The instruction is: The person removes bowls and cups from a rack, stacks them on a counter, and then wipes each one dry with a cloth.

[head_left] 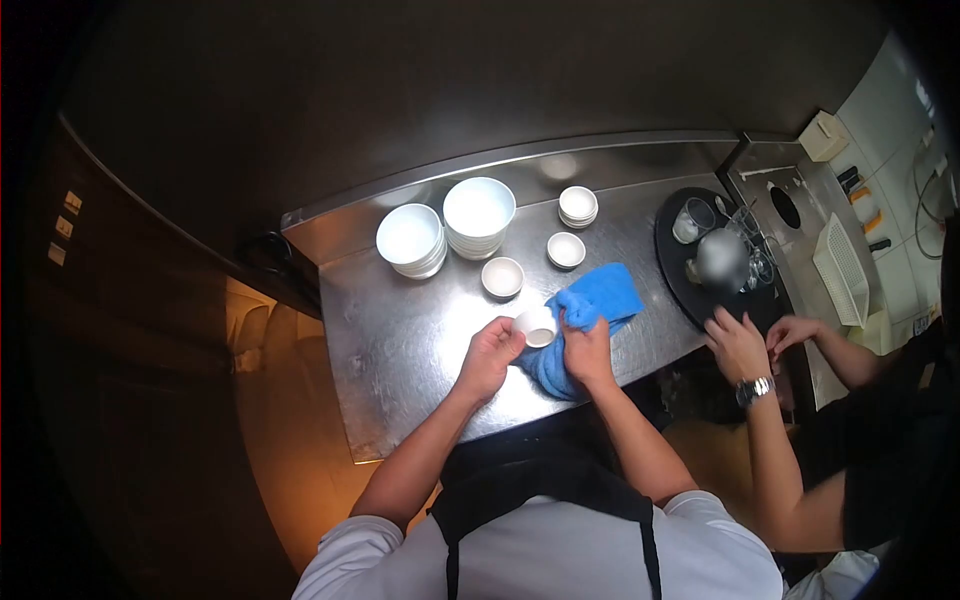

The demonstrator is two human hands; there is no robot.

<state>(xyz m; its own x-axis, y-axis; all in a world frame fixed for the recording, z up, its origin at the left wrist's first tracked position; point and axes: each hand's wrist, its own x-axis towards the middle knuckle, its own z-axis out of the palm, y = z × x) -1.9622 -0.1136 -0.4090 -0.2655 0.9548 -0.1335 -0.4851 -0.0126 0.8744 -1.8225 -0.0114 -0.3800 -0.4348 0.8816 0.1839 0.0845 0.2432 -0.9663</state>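
Observation:
My left hand is closed on the side of a small white bowl, which is tilted with its base facing me. My right hand is wrapped around a blue cloth, bunched beside the bowl; part of the cloth hangs below the hand and part lies on the steel table. Just beyond the held bowl stands a single small white bowl. Another small bowl sits farther back, near a short stack of small bowls.
Two stacks of larger white bowls, a left stack and a right stack, stand at the back of the steel table. A round black tray holds glasses. A co-worker's hands are close by on the right, beside a white basket.

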